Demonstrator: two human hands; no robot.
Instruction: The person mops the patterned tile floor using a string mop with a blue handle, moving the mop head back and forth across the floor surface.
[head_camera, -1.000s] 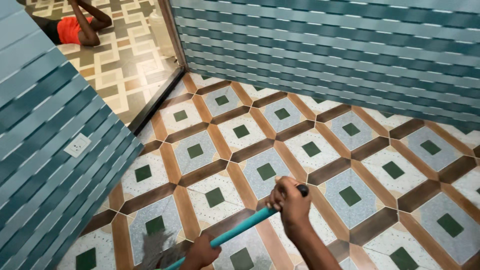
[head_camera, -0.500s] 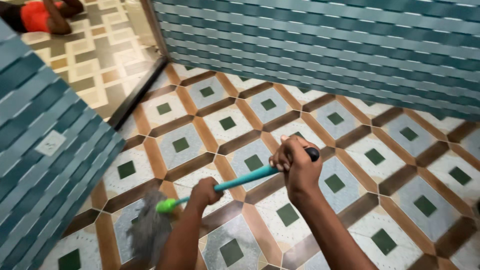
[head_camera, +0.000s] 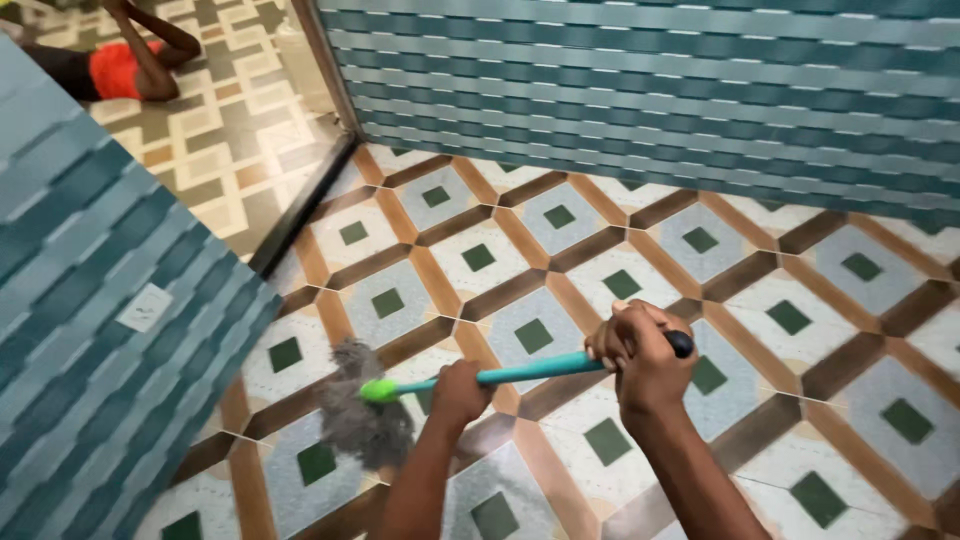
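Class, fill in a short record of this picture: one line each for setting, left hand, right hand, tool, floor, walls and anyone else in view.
Setting: tiled room corner with an open doorway
Left hand: grips the mop handle low, near the head
Right hand: grips the handle's top, by the black end cap
Tool: mop, teal handle, green collar, grey string head on the floor
Floor: patterned tiles, brown bands, green squares
Walls: teal ribbed tiles; a white socket plate on the left one
Other person: lying on the floor beyond the doorway, in orange clothing
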